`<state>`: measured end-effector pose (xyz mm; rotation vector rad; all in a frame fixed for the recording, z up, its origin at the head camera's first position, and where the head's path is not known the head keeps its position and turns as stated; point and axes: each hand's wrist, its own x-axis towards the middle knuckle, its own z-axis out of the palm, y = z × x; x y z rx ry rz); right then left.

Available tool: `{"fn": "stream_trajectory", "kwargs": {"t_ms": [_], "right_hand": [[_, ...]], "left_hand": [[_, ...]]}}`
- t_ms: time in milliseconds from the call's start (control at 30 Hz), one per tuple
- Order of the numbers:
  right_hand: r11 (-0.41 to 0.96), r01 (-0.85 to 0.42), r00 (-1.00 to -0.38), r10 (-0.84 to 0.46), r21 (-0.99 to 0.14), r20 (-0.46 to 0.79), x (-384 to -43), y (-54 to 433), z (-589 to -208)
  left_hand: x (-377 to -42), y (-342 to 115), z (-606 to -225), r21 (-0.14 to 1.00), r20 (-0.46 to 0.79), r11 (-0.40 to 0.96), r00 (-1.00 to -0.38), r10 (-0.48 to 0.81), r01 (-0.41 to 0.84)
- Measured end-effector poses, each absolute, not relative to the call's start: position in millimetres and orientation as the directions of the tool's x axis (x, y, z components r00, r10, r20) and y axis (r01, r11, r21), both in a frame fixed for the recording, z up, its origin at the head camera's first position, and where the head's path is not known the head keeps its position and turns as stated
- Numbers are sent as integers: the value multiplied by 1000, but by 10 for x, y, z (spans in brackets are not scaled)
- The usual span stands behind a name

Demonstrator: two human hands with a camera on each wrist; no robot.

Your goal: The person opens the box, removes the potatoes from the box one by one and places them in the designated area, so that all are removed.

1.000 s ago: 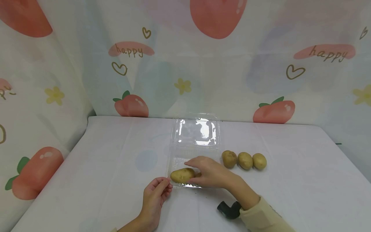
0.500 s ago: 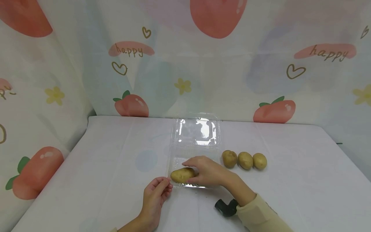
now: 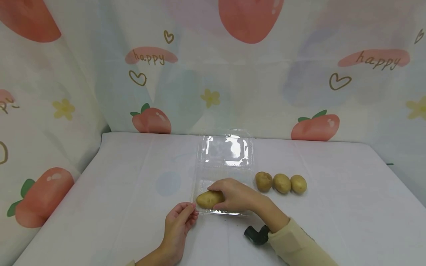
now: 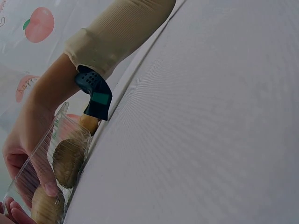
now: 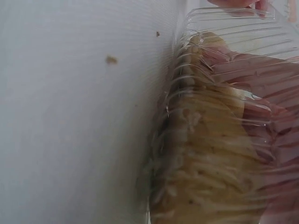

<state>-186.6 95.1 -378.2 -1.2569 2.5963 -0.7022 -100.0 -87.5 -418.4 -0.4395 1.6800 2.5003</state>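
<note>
Fruit-printed fabric [image 3: 266, 85] hangs beyond a white-covered table [image 3: 126, 184], on which a clear plastic container [image 3: 229, 173] lies with its lid [image 3: 219, 149] folded open at the far side. Over the container's near half the right hand [image 3: 236, 195] bends thumb and fingers round a long potato [image 3: 208, 200] inside the near left corner, while just outside that corner the left hand [image 3: 179, 220] has thumb and fingertips pressed together at the rim, though I cannot tell whether they pinch it. Another potato [image 4: 68, 163] shows through the container's wall, three rounder potatoes [image 3: 282, 183] line up to its right, and brown specks [image 5: 111, 59] lie before it.
</note>
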Motion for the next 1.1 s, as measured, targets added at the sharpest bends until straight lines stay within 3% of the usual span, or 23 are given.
{"fn": "stream_trajectory", "kwargs": {"t_ms": [1100], "right_hand": [[562,-695,-642,-766,-448,33,-1889,923,-3822]], "left_hand": [[-1001,-872,-4178,883,-304,-397,-949,-79,-249]]}}
